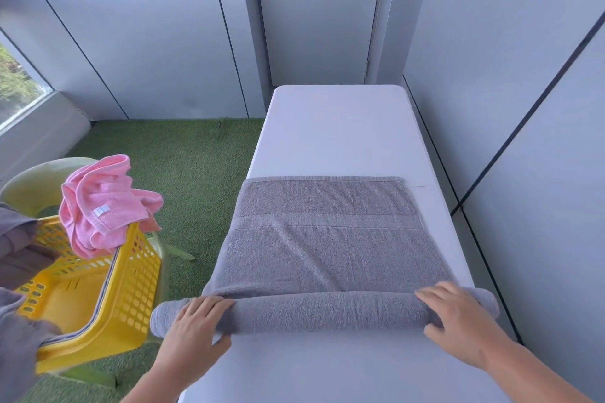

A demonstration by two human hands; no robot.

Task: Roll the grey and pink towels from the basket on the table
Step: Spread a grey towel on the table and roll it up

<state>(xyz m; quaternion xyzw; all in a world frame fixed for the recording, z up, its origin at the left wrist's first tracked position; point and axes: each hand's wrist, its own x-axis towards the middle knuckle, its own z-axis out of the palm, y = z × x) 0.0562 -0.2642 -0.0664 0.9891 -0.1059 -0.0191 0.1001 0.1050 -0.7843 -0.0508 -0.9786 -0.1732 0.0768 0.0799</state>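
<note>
A grey towel (327, 239) lies across the white table (337, 134), its near end wound into a thick roll that spans the table's width. My left hand (193, 327) grips the roll near its left end, fingers over the top. My right hand (458, 314) grips it near the right end the same way. The far part of the towel lies flat. A crumpled pink towel (104, 206) hangs over the rim of the yellow basket (108, 298) to the left of the table.
The basket sits tilted on a pale green chair (39, 180) over green artificial turf (183, 167). More grey cloth (16, 252) drapes over the basket's left side. Grey wall panels close in right of the table; a door stands behind it.
</note>
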